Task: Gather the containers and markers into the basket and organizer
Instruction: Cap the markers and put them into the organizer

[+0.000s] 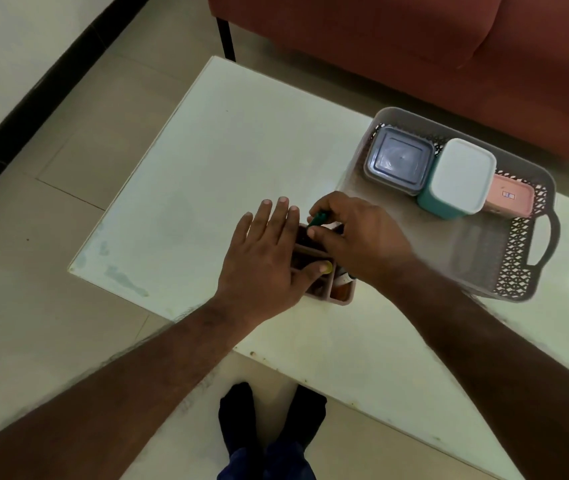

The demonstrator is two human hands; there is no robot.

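Beige tiled floor, white table, rust-red sofa, black skirting

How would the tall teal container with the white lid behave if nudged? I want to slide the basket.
The tall teal container with the white lid probably tips more readily than its flatter neighbours, since it stands highest. The grey lidded box beside it may brace one side. Likely light plastic.

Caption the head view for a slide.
Right hand lowers green marker into organizer; left hand steadies it.
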